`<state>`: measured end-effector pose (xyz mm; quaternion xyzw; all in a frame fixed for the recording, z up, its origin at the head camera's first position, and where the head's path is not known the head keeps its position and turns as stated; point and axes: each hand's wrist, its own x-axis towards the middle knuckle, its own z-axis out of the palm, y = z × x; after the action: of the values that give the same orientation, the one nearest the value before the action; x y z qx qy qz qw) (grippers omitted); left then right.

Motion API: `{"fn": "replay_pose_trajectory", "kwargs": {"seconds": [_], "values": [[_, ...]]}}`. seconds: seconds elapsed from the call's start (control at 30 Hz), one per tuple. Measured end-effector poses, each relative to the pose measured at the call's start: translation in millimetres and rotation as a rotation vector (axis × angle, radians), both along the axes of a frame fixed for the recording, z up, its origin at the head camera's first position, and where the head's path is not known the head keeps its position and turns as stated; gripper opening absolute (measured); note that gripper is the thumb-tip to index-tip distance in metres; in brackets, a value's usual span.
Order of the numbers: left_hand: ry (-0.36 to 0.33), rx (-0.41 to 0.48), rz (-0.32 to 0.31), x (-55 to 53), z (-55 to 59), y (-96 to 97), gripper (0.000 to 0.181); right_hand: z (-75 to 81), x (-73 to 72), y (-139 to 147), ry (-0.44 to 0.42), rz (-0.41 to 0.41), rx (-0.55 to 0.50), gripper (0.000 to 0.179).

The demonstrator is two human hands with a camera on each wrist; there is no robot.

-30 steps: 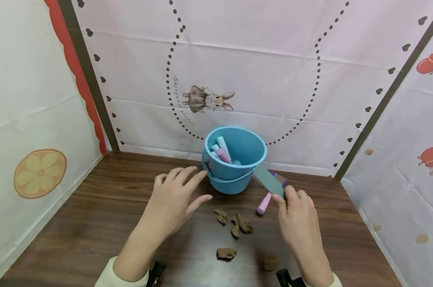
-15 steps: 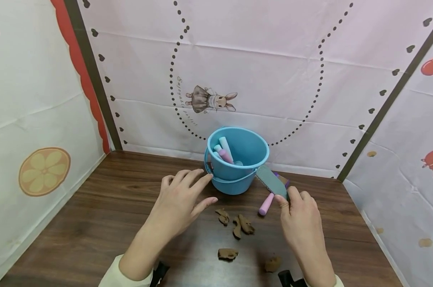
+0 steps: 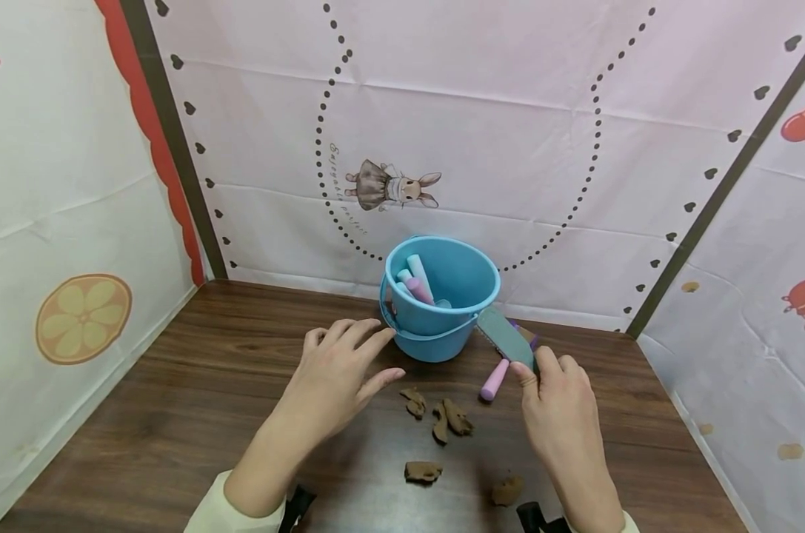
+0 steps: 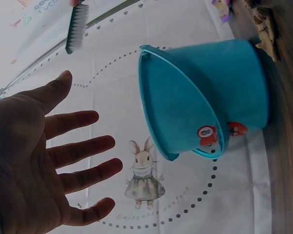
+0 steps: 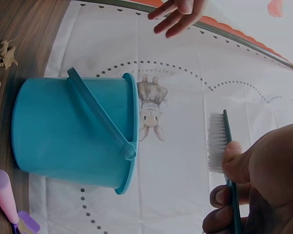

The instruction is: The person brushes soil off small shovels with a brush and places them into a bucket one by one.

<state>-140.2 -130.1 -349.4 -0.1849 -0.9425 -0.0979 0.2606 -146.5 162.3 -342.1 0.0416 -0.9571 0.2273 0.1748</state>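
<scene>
In the head view my right hand (image 3: 562, 403) holds a flat brush (image 3: 505, 337) with a teal back, raised over the table to the right of a light blue bucket (image 3: 432, 346). The right wrist view shows its white bristles (image 5: 217, 141), with the thumb pressed near them and fingers curled round the teal handle. My left hand (image 3: 338, 374) hovers left of the bucket, fingers spread and holding nothing. Its fingertips overlap the bucket's edge in the head view, but the left wrist view (image 4: 78, 151) shows a gap. Several pink and pale blue handles (image 3: 418, 275) stick up inside the bucket.
Several brown, crumbly-looking pieces (image 3: 457, 417) lie scattered on the dark wood table (image 3: 175, 400) between the hands. Right of the bucket lies a pink-handled tool (image 3: 495, 379) with a purple-edged end, partly behind the brush. Printed white cloth walls (image 3: 509, 163) enclose the back and sides.
The head view has shifted slightly, moving everything a little rightward in the picture. Both hands keep nearly the same pose, and the brush stays in the right hand.
</scene>
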Motion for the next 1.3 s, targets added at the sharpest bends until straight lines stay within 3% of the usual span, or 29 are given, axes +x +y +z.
{"fn": "replay_pose_trajectory", "kwargs": {"seconds": [0.17,0.4,0.53,0.73,0.93,1.1,1.3], "values": [[-0.079,-0.031,-0.016,-8.3,-9.8,9.4,0.056,-0.5,0.2,1.1,0.012,0.000,0.001,0.035],[-0.190,-0.118,-0.100,-29.0,-25.1,38.7,0.059,-0.7,1.3,2.1,0.023,-0.001,-0.004,0.037],[-0.243,-0.194,-0.150,-46.8,-33.8,65.9,0.056,1.1,2.5,1.7,0.022,-0.001,-0.009,0.036],[-0.385,-0.242,-0.218,-81.9,-60.4,113.9,0.050,5.0,5.9,1.7,0.011,0.005,-0.010,0.038],[-0.499,-0.263,-0.146,-110.3,-81.6,157.1,0.053,6.5,5.8,8.7,0.029,0.000,-0.012,0.037],[-0.566,-0.242,-0.035,-131.8,-86.1,181.1,0.045,4.1,-1.6,16.2,0.026,-0.022,-0.008,0.035],[-0.662,-0.239,0.032,-147.1,-88.2,201.4,0.039,2.5,-13.2,28.6,-0.004,-0.089,-0.005,0.038]]}}
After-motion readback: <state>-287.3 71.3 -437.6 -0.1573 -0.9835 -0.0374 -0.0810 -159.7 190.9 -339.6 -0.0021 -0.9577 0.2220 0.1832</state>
